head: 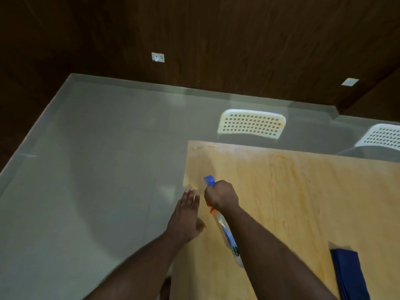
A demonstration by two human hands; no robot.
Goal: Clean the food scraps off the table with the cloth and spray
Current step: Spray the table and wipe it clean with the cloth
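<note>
Head view: the right hand (220, 194) is clamping its grip round the spray bottle (227, 232) above the tabletop (292, 191); left hand (186, 215) flat-fingered beside it. Aim toward far-edge scraps (198, 147); cloth (349, 273) lying right of the bottle.

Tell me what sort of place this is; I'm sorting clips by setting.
Probably a dining or meeting room, not a kitchen: a bare wooden table with two white perforated chairs pushed up to its far side, dark wood-panelled walls with sockets, and a pale tiled floor.
</note>
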